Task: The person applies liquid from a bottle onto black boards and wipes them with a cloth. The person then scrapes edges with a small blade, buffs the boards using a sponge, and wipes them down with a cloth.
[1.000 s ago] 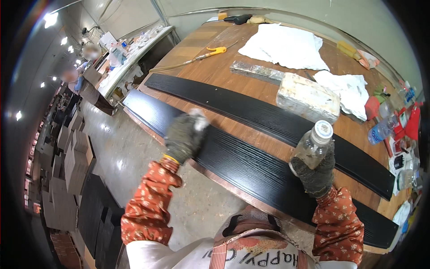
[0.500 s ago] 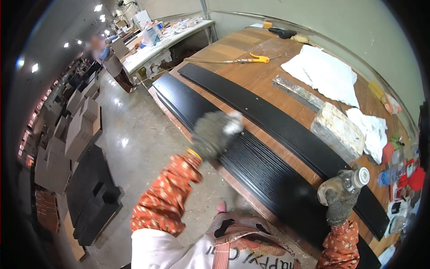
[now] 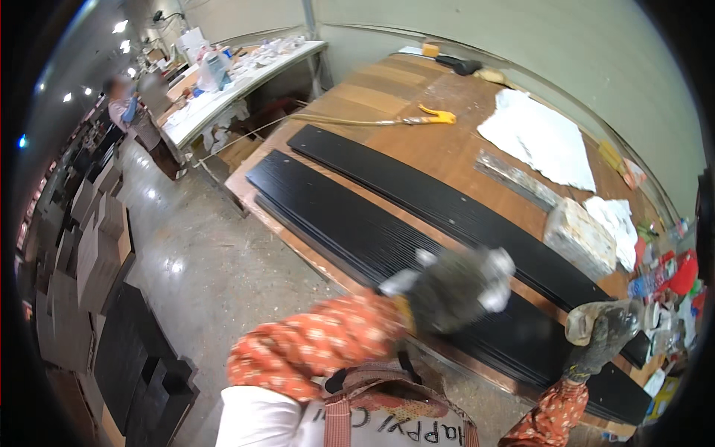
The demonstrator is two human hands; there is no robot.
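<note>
My left hand (image 3: 447,294), in a dark grey glove, is closed around a crumpled white cloth (image 3: 497,281) whose ends stick out on both sides. It is blurred and lies over the nearer black grooved board (image 3: 320,212), apparently touching its top. My gloved right hand (image 3: 607,343) grips a clear jar (image 3: 585,322) by its side, above the right end of the boards. The jar is tilted, and its lid is hard to make out. A second narrow black board (image 3: 402,177) lies alongside, farther from me, with small pale spots on it.
The boards rest on a wooden worktable (image 3: 365,89). Beyond them lie a yellow air gun (image 3: 432,116) with its hose, a white cloth sheet (image 3: 532,138), a metal bar (image 3: 514,177) and a stained block (image 3: 581,237). Bottles crowd the right edge. Another person (image 3: 145,127) stands far left.
My left hand has swept right and toward me along the nearer board with the cloth. My right hand has moved right with the jar. The whole view has shifted slightly.
</note>
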